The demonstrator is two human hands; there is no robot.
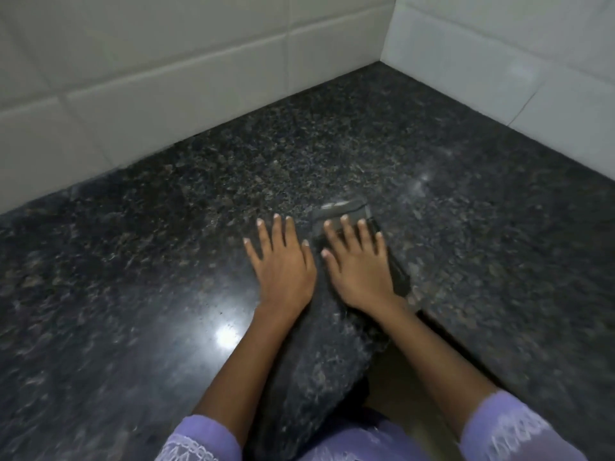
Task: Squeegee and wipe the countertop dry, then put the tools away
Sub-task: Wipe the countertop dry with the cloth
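Dark granite desk [166,261] at frame centre: your right hand [361,271] presses flat on a damp grey cloth [346,211] (soft, limp; bunch its middle), left hand [283,264] flat, empty.

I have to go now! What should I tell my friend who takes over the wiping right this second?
Left hand: flat and open on the dark countertop, holding nothing.
Right hand: fingers straight, pressing a dark tool, blurred, probably the squeegee or cloth, onto the countertop.
Done: cannot tell how much is dry; the stone shines.
Left: finish squeegeeing and wiping, then put the tools away.
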